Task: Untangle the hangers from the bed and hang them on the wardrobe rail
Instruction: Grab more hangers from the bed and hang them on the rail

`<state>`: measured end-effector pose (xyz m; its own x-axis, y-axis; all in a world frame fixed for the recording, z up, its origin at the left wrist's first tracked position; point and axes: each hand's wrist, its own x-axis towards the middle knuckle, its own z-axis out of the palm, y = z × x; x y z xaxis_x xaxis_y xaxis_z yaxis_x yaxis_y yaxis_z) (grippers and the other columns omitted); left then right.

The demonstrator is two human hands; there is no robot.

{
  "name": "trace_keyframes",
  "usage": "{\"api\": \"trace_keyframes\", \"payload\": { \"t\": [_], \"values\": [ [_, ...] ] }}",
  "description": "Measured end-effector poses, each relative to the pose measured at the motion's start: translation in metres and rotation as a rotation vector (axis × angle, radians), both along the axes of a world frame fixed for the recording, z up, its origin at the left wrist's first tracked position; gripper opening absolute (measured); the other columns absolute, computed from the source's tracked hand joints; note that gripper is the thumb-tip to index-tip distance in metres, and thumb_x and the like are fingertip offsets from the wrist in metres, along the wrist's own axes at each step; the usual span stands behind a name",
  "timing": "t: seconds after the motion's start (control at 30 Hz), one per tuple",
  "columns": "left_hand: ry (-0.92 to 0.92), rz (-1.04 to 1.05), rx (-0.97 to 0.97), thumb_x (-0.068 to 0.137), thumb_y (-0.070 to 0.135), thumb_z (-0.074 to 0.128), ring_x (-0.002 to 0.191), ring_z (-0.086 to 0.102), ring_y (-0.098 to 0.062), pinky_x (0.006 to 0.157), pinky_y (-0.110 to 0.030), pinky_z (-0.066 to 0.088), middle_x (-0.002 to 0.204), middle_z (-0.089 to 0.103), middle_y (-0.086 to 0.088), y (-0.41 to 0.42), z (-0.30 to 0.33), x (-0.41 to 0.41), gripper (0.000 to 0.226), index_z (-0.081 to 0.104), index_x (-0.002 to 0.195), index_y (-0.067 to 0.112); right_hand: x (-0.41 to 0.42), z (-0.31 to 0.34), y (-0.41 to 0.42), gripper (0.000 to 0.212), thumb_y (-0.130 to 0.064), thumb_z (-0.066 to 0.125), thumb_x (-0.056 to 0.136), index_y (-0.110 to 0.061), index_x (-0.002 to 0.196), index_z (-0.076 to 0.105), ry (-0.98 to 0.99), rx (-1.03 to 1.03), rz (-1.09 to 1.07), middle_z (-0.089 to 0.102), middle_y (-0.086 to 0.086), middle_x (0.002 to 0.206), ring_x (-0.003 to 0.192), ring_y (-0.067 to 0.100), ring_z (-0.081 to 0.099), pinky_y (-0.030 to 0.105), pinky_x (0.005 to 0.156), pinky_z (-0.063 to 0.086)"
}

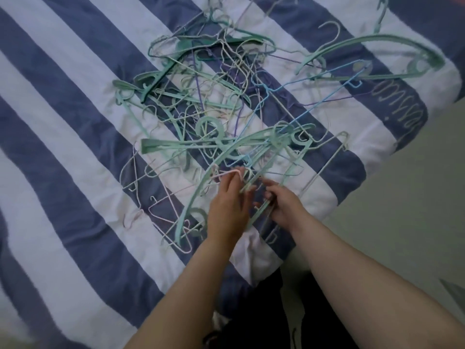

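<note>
Bed (75,152) fills most of the frame, covered in a quilt of broad blue and white stripes running diagonally; a strip of pale floor (402,210) shows at the right edge.

Entry: I see the tangle of hangers (226,109) lying on the quilt from the upper centre down to the middle of the frame. It mixes thick mint-green plastic hangers with thin wire ones in white, purple, blue and pink. One large mint hanger (377,46) sits at the upper right, at the edge of the main heap, touching it.

Both forearms enter from the bottom of the frame and meet at the lower edge of the heap, just below centre.

My left hand (227,205) is seen from the back, fingers curled up and hooked round a pink wire hanger (226,173) at the near edge of the pile; the wire bends over its fingertips.

My right hand (281,202) is just beside it, fingers curled round the arm of a mint plastic hanger (259,215) that runs diagonally between the two hands. How many strands it grips I cannot tell, since the wires overlap there.

Rest of the heap lies above and to the left of the hands, well within the quilt.
</note>
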<state>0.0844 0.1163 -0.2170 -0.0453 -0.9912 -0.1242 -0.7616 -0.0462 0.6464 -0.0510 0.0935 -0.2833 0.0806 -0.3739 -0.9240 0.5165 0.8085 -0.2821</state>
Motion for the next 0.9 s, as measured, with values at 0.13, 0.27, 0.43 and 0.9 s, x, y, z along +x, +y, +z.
{"api": "trace_keyframes", "payload": {
  "t": [0.13,0.27,0.43,0.9],
  "values": [
    [0.045,0.235,-0.144,0.097,0.044,0.037,0.088,0.051,-0.020,0.069,-0.031,0.040,0.100,0.056,-0.008,-0.028,0.039,0.019,0.044,0.059,0.101,0.006,0.004,0.040,0.012,0.026,-0.009,0.041,0.100,-0.022,0.115,0.057,-0.049,-0.090,-0.087,0.057,0.002,0.066,0.053,0.015,0.053,0.028,0.055,0.050],
    [0.193,0.455,-0.011,0.094,0.062,0.030,0.076,0.055,-0.022,0.065,-0.034,0.043,0.084,0.054,-0.001,-0.057,0.059,0.039,0.065,0.059,0.081,0.006,0.009,0.074,0.018,0.038,-0.004,0.041,0.099,-0.030,0.127,0.047,-0.007,-0.157,-0.057,0.059,0.001,0.119,0.067,0.018,0.062,0.025,0.051,0.051],
    [0.053,0.208,0.587,0.091,0.055,0.052,0.072,0.055,-0.023,0.059,-0.032,0.039,0.074,0.055,-0.002,-0.068,0.034,0.051,0.044,0.053,0.087,0.011,0.017,0.107,0.013,0.037,0.001,0.045,0.094,-0.024,0.122,0.050,-0.020,-0.199,0.041,0.058,-0.001,0.126,0.069,0.015,0.066,0.027,0.050,0.046],
    [0.337,0.394,0.503,0.079,0.010,0.065,0.070,0.062,-0.025,0.065,-0.033,0.050,0.078,0.066,-0.012,-0.076,0.127,0.040,0.008,0.065,0.086,0.011,0.029,0.220,-0.043,0.035,0.005,0.055,0.087,-0.024,0.106,0.056,0.311,-0.670,0.514,0.060,0.003,0.089,0.072,0.010,0.059,0.023,0.062,0.050]
  ]
}}
